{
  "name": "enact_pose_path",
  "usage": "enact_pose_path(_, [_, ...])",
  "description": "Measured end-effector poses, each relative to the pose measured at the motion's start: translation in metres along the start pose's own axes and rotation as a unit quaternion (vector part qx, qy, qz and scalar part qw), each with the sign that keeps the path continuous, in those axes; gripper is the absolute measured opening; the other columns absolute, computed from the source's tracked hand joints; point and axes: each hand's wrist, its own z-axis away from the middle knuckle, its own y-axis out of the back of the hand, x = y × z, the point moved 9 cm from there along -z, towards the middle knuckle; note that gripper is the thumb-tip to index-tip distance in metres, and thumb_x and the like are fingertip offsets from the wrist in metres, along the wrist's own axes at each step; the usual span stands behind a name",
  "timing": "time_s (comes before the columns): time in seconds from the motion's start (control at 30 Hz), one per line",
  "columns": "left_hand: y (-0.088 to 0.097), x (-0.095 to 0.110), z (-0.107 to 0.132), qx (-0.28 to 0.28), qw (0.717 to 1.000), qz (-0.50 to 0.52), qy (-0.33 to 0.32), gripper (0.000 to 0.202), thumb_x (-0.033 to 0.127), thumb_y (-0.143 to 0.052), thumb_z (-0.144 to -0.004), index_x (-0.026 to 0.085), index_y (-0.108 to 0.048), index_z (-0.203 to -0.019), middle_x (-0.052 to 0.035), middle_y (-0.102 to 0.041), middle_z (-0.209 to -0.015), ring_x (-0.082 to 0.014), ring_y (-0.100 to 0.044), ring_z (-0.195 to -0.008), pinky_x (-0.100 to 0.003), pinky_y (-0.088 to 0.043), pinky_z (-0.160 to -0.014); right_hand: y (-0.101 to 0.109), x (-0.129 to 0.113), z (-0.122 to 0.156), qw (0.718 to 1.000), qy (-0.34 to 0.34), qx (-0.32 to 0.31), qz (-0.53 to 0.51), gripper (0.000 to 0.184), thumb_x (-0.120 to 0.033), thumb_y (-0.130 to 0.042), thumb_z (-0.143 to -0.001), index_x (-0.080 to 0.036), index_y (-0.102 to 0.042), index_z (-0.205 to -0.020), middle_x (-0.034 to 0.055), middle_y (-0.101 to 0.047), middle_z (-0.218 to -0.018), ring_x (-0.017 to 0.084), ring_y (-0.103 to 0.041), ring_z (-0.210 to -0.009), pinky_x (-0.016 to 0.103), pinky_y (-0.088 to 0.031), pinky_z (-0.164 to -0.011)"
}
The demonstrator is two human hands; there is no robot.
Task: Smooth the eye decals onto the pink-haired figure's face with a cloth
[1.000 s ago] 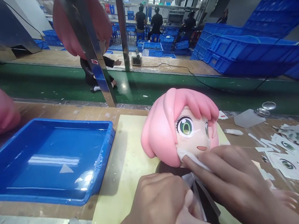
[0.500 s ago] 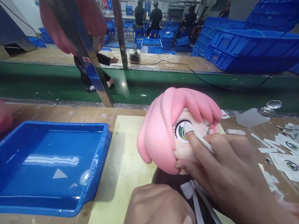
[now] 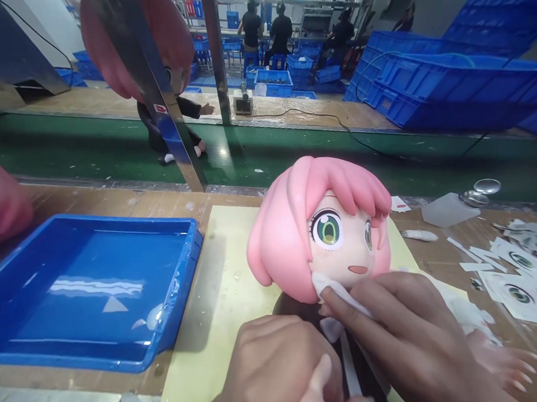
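Observation:
A doll with a big pink-haired head (image 3: 317, 219) and a dark dress lies on a pale yellow mat (image 3: 229, 294). My left hand (image 3: 278, 367) grips the doll's body from the left. My right hand (image 3: 408, 332) pinches a small white cloth (image 3: 335, 291) and presses it against the doll's chin and lower cheek. One green eye decal sits on the doll's face. The doll's own small hand (image 3: 503, 362) shows at the lower right.
A blue tray (image 3: 87, 291) holding water lies left of the mat. Cut eye decal sheets (image 3: 518, 270) and paper scraps cover the bench at right, with a white bottle (image 3: 451, 207) behind. A green conveyor (image 3: 111, 150) runs beyond the bench; another doll (image 3: 170, 79) and a metal post stand there. People sit far back.
My right hand has dropped with the cloth from the doll's eye to its chin. The left hand keeps its hold on the doll's body.

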Motion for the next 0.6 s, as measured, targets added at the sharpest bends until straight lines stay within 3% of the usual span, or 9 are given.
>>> enact_pose_path(0.1, [0.006, -0.009, 0.002, -0.001, 0.991, 0.132, 0.014, 0.015, 0.032, -0.048, -0.101, 0.02, -0.054, -0.094, -0.0051, -0.068, -0.082, -0.0149, -0.068, -0.074, -0.022, -0.054, -0.065, 0.013, 0.006, 0.009, 0.996, -0.043, 0.006, -0.082, 0.026, -0.006, -0.058, -0.092, -0.013, -0.063, -0.116, 0.0049, -0.06, -0.087, 0.016, -0.052, -0.087, 0.03, -0.048, -0.074])
enact_pose_path(0.17, [0.012, -0.016, -0.003, 0.0, 0.968, 0.244, 0.051, 0.021, 0.037, -0.057, -0.098, 0.023, -0.059, -0.114, -0.0086, -0.069, -0.108, -0.0203, -0.07, -0.101, -0.028, -0.06, -0.086, 0.018, 0.016, 0.009, 0.977, -0.105, -0.012, -0.183, 0.023, -0.008, -0.057, -0.093, -0.017, -0.063, -0.113, 0.0053, -0.059, -0.094, 0.013, -0.056, -0.089, 0.022, -0.052, -0.071])
enact_pose_path(0.23, [0.02, -0.02, -0.015, 0.024, 0.941, 0.321, 0.102, 0.02, 0.034, -0.059, -0.098, 0.024, -0.062, -0.116, -0.0068, -0.069, -0.113, -0.0189, -0.069, -0.107, -0.029, -0.058, -0.096, 0.023, 0.026, 0.002, 0.951, -0.164, -0.012, -0.261, 0.017, -0.014, -0.055, -0.097, -0.021, -0.066, -0.107, 0.0064, -0.06, -0.103, 0.013, -0.061, -0.1, 0.017, -0.055, -0.075])
enact_pose_path(0.27, [0.022, -0.02, -0.023, 0.028, 0.932, 0.334, 0.135, 0.019, 0.033, -0.056, -0.099, 0.024, -0.063, -0.115, -0.0059, -0.07, -0.111, -0.0171, -0.069, -0.103, -0.028, -0.058, -0.095, 0.027, 0.031, -0.002, 0.94, -0.189, 0.007, -0.283, 0.016, -0.021, -0.054, -0.098, -0.022, -0.069, -0.103, 0.0066, -0.061, -0.104, 0.014, -0.061, -0.106, 0.017, -0.056, -0.077])
enact_pose_path(0.33, [0.015, -0.017, -0.037, -0.015, 0.925, 0.324, 0.197, 0.026, 0.037, -0.054, -0.101, 0.023, -0.063, -0.121, -0.0052, -0.071, -0.105, -0.0152, -0.07, -0.097, -0.024, -0.059, -0.089, 0.029, 0.043, -0.009, 0.899, -0.247, 0.048, -0.358, 0.024, -0.035, -0.054, -0.099, -0.024, -0.073, -0.09, 0.0071, -0.061, -0.102, 0.017, -0.06, -0.108, 0.02, -0.056, -0.079])
enact_pose_path(0.4, [0.004, -0.009, -0.049, -0.079, 0.921, 0.304, 0.229, 0.032, 0.042, -0.056, -0.099, 0.024, -0.062, -0.125, -0.0038, -0.071, -0.102, -0.0132, -0.069, -0.094, -0.018, -0.057, -0.08, 0.02, 0.052, -0.01, 0.829, -0.308, 0.069, -0.461, 0.032, -0.047, -0.055, -0.097, -0.024, -0.073, -0.085, 0.0065, -0.06, -0.095, 0.017, -0.061, -0.093, 0.024, -0.056, -0.074])
enact_pose_path(0.47, [-0.007, -0.005, -0.056, -0.125, 0.91, 0.306, 0.25, 0.032, 0.045, -0.06, -0.097, 0.021, -0.064, -0.118, -0.0032, -0.07, -0.097, -0.012, -0.068, -0.088, -0.016, -0.055, -0.073, 0.008, 0.056, -0.008, 0.767, -0.35, 0.064, -0.534, 0.03, -0.05, -0.056, -0.096, -0.024, -0.071, -0.093, 0.0043, -0.06, -0.088, 0.015, -0.059, -0.078, 0.024, -0.053, -0.066])
enact_pose_path(0.53, [-0.01, -0.005, -0.06, -0.127, 0.9, 0.321, 0.267, 0.028, 0.043, -0.063, -0.095, 0.016, -0.064, -0.102, -0.0026, -0.067, -0.088, -0.0109, -0.065, -0.079, -0.016, -0.053, -0.067, 0.002, 0.058, -0.005, 0.741, -0.377, 0.063, -0.552, 0.028, -0.049, -0.055, -0.097, -0.025, -0.068, -0.105, 0.0025, -0.062, -0.082, 0.014, -0.057, -0.072, 0.023, -0.05, -0.061])
enact_pose_path(0.6, [-0.006, -0.009, -0.065, -0.084, 0.9, 0.335, 0.267, 0.025, 0.04, -0.064, -0.094, 0.015, -0.063, -0.095, -0.0024, -0.066, -0.087, -0.0104, -0.065, -0.078, -0.016, -0.052, -0.068, -0.002, 0.058, -0.003, 0.708, -0.406, 0.061, -0.575, 0.029, -0.049, -0.058, -0.095, -0.025, -0.066, -0.109, 0.0022, -0.064, -0.085, 0.013, -0.058, -0.073, 0.021, -0.049, -0.061])
